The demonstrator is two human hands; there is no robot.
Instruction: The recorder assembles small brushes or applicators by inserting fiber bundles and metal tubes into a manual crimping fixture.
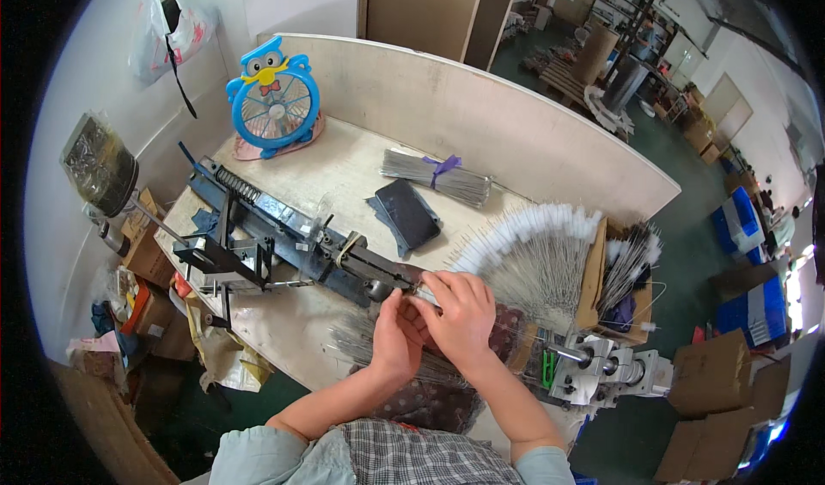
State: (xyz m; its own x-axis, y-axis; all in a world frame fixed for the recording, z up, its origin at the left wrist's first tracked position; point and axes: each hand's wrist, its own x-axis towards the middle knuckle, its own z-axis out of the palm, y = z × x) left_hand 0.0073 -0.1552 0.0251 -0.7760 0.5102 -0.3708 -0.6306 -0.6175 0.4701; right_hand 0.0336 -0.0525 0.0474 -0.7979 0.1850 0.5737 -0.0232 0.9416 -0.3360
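Note:
Both my hands meet at the near right end of a long dark metal bench jig [296, 236]. The fingers of my left hand [397, 337] are curled together beside a round dark knob on the jig; what they hold is hidden. My right hand [464, 313] pinches at the jig's end, where a small whitish piece [423, 292] shows by the fingertips, too small to name. Right of my hands fans out a pile of thin wire brushes [537, 262] with white bristle ends. More thin wires [357, 339] lie under and left of my left wrist.
A blue owl-shaped fan [275, 107] stands at the back left. A wire bundle tied with purple ribbon [438, 176] and a dark phone-like slab [406, 213] lie mid-table. At right are a cardboard box of brushes [593, 283] and a silvery roller mechanism [606, 369].

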